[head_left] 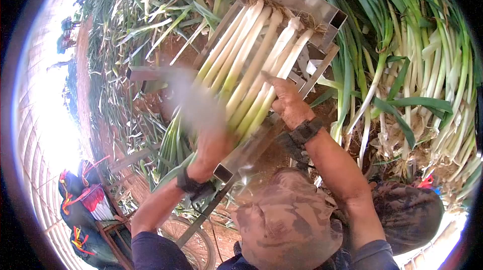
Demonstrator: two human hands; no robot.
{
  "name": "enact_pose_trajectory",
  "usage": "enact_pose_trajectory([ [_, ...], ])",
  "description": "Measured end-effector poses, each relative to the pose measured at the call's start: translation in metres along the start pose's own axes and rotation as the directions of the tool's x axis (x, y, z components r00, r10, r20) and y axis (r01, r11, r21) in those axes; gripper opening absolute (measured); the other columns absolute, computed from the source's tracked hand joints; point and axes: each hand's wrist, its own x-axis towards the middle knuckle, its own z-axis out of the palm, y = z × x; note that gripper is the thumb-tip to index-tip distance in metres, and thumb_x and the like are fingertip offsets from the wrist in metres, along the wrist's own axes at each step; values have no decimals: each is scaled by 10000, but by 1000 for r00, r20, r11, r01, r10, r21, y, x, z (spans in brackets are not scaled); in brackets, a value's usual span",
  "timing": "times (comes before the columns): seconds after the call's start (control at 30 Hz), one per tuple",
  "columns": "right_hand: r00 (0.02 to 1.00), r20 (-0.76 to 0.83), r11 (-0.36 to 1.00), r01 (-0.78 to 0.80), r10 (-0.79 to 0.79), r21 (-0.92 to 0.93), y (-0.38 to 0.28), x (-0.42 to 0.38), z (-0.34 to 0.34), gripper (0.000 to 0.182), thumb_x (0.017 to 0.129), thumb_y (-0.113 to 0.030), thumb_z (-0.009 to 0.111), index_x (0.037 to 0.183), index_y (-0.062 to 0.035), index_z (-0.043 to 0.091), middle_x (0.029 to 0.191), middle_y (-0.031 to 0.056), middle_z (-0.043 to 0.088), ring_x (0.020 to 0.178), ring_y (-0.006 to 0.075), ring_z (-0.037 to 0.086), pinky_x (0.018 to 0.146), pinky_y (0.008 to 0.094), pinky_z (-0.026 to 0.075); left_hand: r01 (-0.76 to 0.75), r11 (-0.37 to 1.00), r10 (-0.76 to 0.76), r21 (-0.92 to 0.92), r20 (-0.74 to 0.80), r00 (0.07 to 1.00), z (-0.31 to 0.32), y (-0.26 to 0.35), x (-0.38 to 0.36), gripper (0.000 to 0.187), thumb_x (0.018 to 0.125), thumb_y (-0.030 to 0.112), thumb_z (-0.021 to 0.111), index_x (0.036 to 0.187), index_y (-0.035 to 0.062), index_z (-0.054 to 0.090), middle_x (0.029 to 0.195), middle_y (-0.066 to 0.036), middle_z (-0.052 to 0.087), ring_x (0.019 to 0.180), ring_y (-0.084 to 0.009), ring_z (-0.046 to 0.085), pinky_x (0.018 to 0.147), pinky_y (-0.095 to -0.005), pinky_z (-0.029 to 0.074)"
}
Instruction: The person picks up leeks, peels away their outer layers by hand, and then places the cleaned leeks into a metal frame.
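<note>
A bundle of trimmed leeks (251,63), white stalks side by side, lies in a metal trough frame (302,3) with the root ends at the far end. My right hand (288,103) presses down on the right side of the bundle, fingers curled over the stalks, with a black strap on the wrist. My left hand (214,146) is closed near the green leaf end of the leeks. A motion-blurred grey tool (193,99) rises from its fist across the stalks; the blur hides what it is.
A big heap of untrimmed leeks (417,94) with roots lies at the right. Cut leaves litter the red soil (126,43) at the left. A wheel (188,237) and red-and-black bags (85,202) sit lower left. A camouflage cap (287,229) fills the bottom.
</note>
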Motion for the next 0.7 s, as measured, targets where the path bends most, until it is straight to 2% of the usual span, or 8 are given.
enact_pose_trajectory([
  [0.13, 954, 65, 892, 298, -294, -341, 6, -4, 10, 435, 1020, -302, 505, 1307, 23, 549, 1138, 95, 659, 921, 136, 675, 716, 263, 580, -116, 951, 61, 287, 191, 980, 18, 13, -19, 761, 925, 490, 537, 1481, 10, 337, 1562, -229, 248, 1435, -435, 242, 1146, -587, 202],
  [0.2, 999, 33, 911, -10, 26, -412, -13, -2, 14, 563, 1004, -438, 465, 1341, 9, 527, 1173, 88, 649, 903, 99, 673, 654, 211, 557, -229, 685, 198, 691, 126, 972, 43, -8, -15, 814, 923, 602, 458, 1487, 26, 342, 1596, -184, 200, 1464, -400, 191, 1150, -635, 112],
  [0.33, 998, 39, 934, -26, 42, -356, -17, -5, 20, 581, 964, -452, 540, 1342, -11, 532, 1180, 79, 657, 842, 83, 681, 580, 156, 520, -169, 924, 123, 343, 151, 981, 21, -14, -6, 715, 948, 490, 482, 1472, 20, 360, 1585, -167, 237, 1442, -419, 236, 1141, -602, 222],
  [0.43, 998, 7, 926, 57, -59, -374, -3, 3, 6, 629, 953, -496, 515, 1387, -41, 512, 1476, 207, 435, 771, 65, 576, 597, 168, 498, -199, 939, 167, 280, 132, 977, 25, -17, -8, 693, 940, 442, 501, 1462, 7, 365, 1567, -193, 257, 1423, -436, 266, 1144, -549, 271],
  [0.5, 995, 97, 958, -6, 35, -288, -9, 3, 6, 613, 960, -518, 480, 1411, -105, 505, 1491, 200, 424, 1105, 173, 596, 850, 253, 525, -244, 883, 227, 401, 88, 970, 34, -15, -7, 714, 926, 430, 515, 1462, -11, 351, 1562, -225, 253, 1418, -459, 264, 1160, -510, 264],
  [0.53, 993, -16, 927, -113, 114, -358, -12, 2, 6, 595, 970, -495, 476, 1428, -115, 486, 1501, 213, 407, 1301, 226, 488, 1004, 293, 458, -242, 882, 229, 404, 82, 970, 37, -14, -7, 724, 922, 430, 516, 1465, -17, 342, 1559, -238, 250, 1421, -467, 253, 1164, -513, 256],
  [0.63, 986, -48, 947, -164, 157, -274, -14, 3, 6, 546, 937, -401, 579, 1354, -53, 520, 1344, 188, 516, 1157, 224, 572, 924, 315, 520, -231, 920, 219, 315, 74, 973, 36, -13, -7, 732, 919, 411, 509, 1468, -36, 324, 1557, -257, 242, 1426, -484, 232, 1170, -520, 241],
  [0.7, 976, -80, 957, -214, 202, -196, -19, 5, 5, 507, 904, -307, 682, 1280, 8, 554, 1187, 163, 624, 1013, 221, 656, 844, 336, 582, -205, 925, 214, 321, 6, 977, 40, -7, -10, 626, 833, 32, 541, 1439, -4, 389, 1570, -237, 220, 1406, -461, 288, 1053, -500, 436],
])
